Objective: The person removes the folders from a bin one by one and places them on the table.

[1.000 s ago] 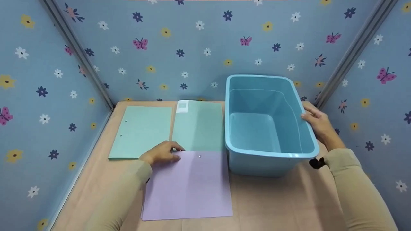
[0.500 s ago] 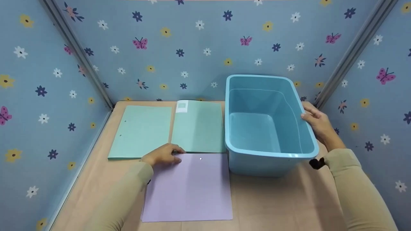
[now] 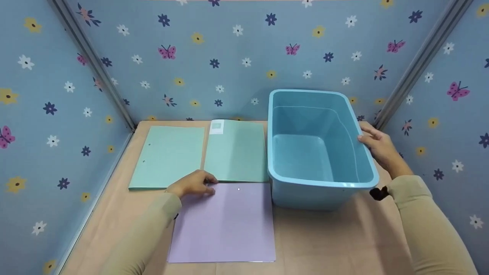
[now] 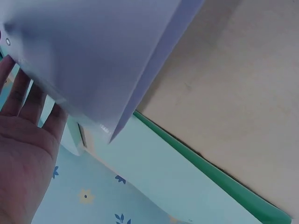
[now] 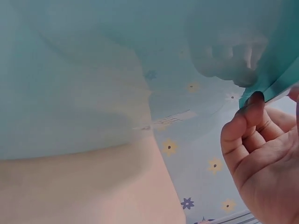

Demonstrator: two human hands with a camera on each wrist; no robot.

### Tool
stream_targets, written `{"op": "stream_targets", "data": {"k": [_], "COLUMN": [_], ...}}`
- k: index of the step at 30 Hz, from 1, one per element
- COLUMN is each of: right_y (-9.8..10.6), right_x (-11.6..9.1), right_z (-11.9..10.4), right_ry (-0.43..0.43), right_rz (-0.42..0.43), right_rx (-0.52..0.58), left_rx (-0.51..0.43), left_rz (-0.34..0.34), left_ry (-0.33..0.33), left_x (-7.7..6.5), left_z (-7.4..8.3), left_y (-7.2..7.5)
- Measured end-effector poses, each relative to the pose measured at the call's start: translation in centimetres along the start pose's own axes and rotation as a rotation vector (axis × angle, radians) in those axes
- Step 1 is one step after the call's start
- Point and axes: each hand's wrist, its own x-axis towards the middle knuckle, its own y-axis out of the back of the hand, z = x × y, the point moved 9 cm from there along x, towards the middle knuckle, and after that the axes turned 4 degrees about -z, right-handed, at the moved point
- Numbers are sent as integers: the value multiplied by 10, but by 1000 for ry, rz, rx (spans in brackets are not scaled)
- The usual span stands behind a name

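Note:
My left hand (image 3: 195, 184) pinches the far edge of a light purple folder (image 3: 229, 225), thumb on top. In the left wrist view, the fingers (image 4: 32, 100) reach behind the edge of that folder, which has a small metal eyelet. On the right, a deep light blue plastic bin (image 3: 324, 184) stands with nothing inside it. My right hand (image 3: 378, 147) holds the bin's right rim, its thumb over the lip. The right wrist view shows curled fingers (image 5: 254, 116) at the underside of that rim.
Two mint green folders lie flat toward the back: a left folder (image 3: 172, 152) with two small holes, and a middle folder (image 3: 237, 152) with a white label, close beside the bin. Flower-patterned blue walls (image 3: 244, 49) enclose the wooden table (image 3: 317, 244) at the back and sides.
The purple folder's far edge has slid slightly toward me with my left hand, showing a dark line before the middle green folder. My right hand stays on the bin.

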Motion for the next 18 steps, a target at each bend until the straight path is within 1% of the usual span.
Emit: {"op": "stream_targets", "data": {"k": [4, 5, 6, 9, 14, 18], "right_y": [1, 2, 3, 5, 11, 15], "right_x": [2, 2, 2, 2, 3, 3], "right_z": [-4, -5, -7, -10, -17, -27], "right_ry": [-5, -5, -5, -11, -17, -2], "right_rz": [-19, -18, -18, -19, -4, 9], "right_rx": [-88, -128, -169, -243, -314, -372], "left_rx": [-8, -11, -15, 6, 66, 112], "left_rz": [-8, -8, -7, 5, 58, 135], "left_ry": [7, 18, 29, 39, 36, 40], "left_x": [-2, -2, -2, -4, -7, -11], "left_z": [5, 6, 6, 11, 20, 28], "left_y": [8, 11, 15, 28, 56, 80]}}
